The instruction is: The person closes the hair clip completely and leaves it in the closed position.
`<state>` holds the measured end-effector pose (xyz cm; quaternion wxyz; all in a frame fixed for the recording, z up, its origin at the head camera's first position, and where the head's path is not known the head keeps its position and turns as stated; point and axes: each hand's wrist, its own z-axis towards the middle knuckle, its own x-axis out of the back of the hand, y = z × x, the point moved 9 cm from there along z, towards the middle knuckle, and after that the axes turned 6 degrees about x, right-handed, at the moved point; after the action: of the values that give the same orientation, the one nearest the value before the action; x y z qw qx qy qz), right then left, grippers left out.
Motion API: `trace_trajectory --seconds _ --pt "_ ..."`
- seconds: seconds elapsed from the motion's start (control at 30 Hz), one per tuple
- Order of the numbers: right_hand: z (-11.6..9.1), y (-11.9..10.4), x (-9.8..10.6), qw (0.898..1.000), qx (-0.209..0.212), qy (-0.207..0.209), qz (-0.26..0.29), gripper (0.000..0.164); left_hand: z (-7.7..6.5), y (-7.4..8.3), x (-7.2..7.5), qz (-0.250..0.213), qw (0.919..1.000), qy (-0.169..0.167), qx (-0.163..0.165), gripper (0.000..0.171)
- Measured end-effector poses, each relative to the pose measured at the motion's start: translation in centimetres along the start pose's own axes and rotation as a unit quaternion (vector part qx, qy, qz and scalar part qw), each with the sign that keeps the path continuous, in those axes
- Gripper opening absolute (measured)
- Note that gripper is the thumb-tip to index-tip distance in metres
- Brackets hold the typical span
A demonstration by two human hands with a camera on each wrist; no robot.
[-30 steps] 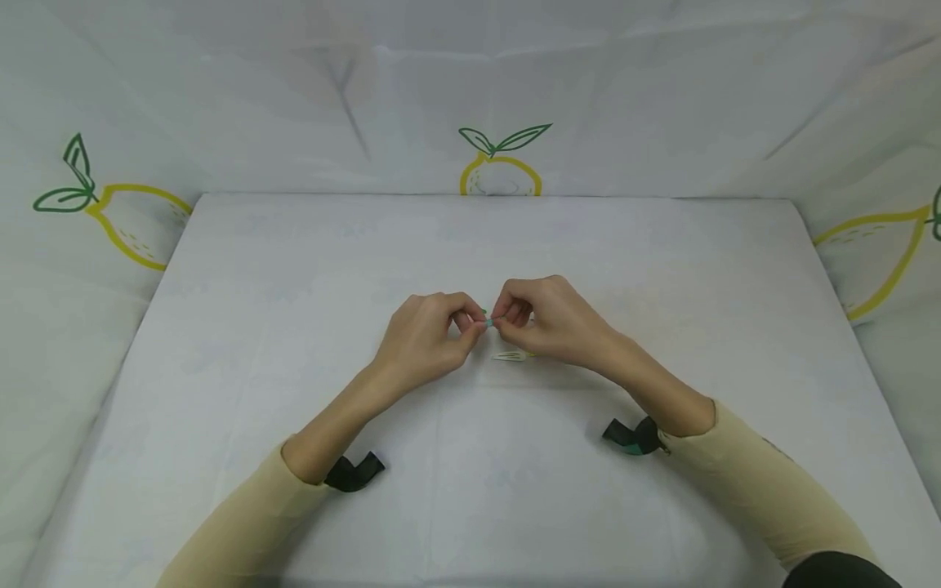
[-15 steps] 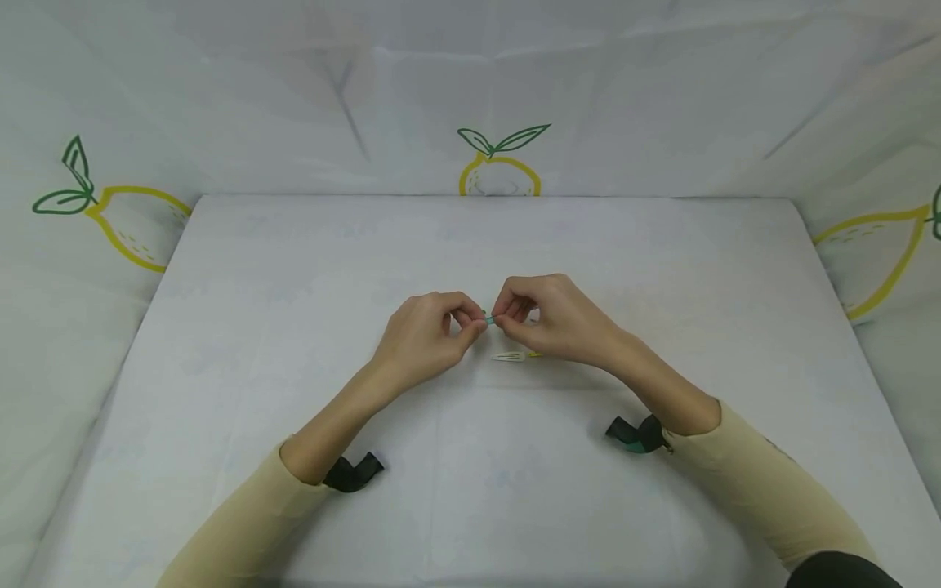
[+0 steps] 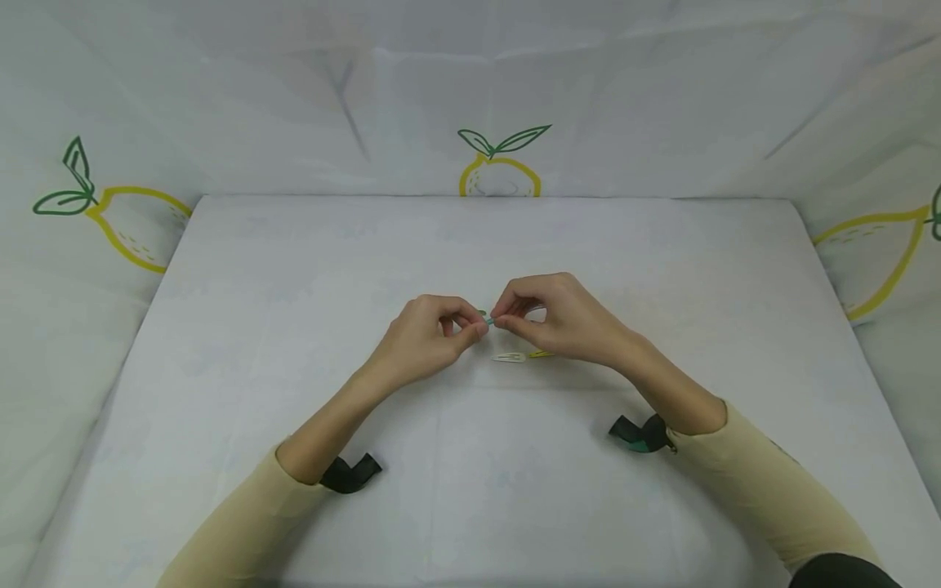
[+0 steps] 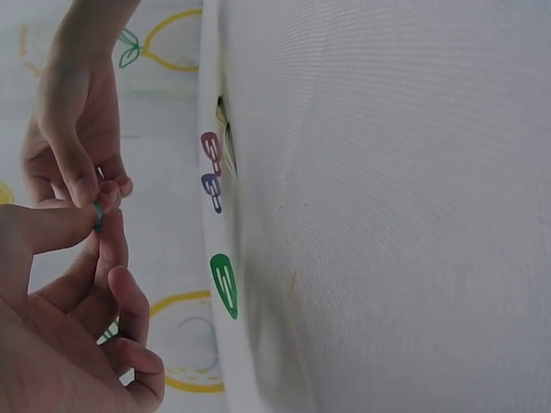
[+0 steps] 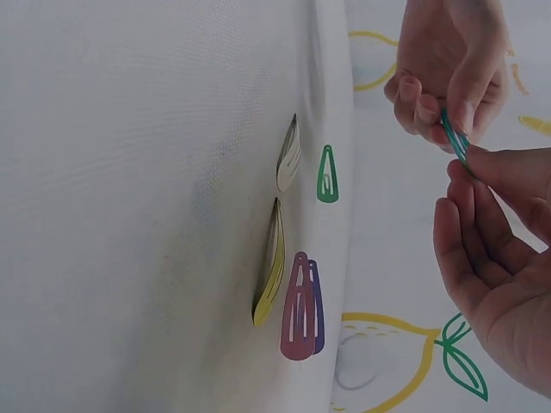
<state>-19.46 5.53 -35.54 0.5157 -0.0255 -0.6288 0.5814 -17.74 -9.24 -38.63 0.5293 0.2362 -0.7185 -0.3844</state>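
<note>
Above the middle of the table, my two hands meet at a small teal snap hair clip [image 5: 454,135]. My left hand [image 3: 430,336] pinches one end between thumb and forefinger. At the other end, my right hand [image 3: 559,317] pinches it with thumb and fingertips. Fingers cover part of the clip, which shows as a thin teal strip in the left wrist view. Below the hands lie a white hair clip [image 3: 509,358] and a yellow one [image 5: 270,271], in line with each other. A green hair clip [image 5: 328,175] lies on the far side of them.
A mauve hair clip [image 5: 298,318] and a purple one [image 5: 319,323] lie side by side beyond the yellow clip. The white-covered table [image 3: 456,490] meets a white cloth backdrop [image 3: 625,106] with lemon drawings at its back edge. Black straps hang at both wrists.
My right hand and forearm have shifted slightly to the right, and more of the yellow hair clip shows below it. Both hands keep their pinch on the teal hair clip.
</note>
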Motion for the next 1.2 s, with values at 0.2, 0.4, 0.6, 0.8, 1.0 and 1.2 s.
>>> trace_trajectory --seconds 0.2,0.4,0.6,0.8,1.0,1.2 --pt "-0.2 0.2 0.2 1.000 -0.004 -0.002 0.011 0.008 0.1 -0.2 -0.1 -0.008 1.0000 -0.005 -0.001 0.010" --pt "-0.4 0.4 0.3 1.000 -0.007 0.000 0.018 0.010 0.1 -0.1 0.0 -0.004 1.0000 0.002 0.000 0.008" --pt "-0.4 0.6 0.4 1.000 -0.011 0.000 0.011 0.014 0.0 0.3 0.2 0.008 0.9998 0.016 -0.008 0.008" --pt "-0.5 0.8 0.6 1.000 -0.018 0.000 0.005 0.015 0.1 0.3 0.2 0.012 0.9997 0.020 -0.009 0.007" --pt "-0.8 0.9 0.7 1.000 -0.021 0.008 0.007 0.015 0.0 0.3 0.3 0.010 0.9997 0.022 0.001 0.008" --pt "-1.0 1.4 0.8 0.999 -0.032 0.013 0.004 0.016 0.0 0.2 0.4 0.015 0.9994 0.030 0.004 0.009"
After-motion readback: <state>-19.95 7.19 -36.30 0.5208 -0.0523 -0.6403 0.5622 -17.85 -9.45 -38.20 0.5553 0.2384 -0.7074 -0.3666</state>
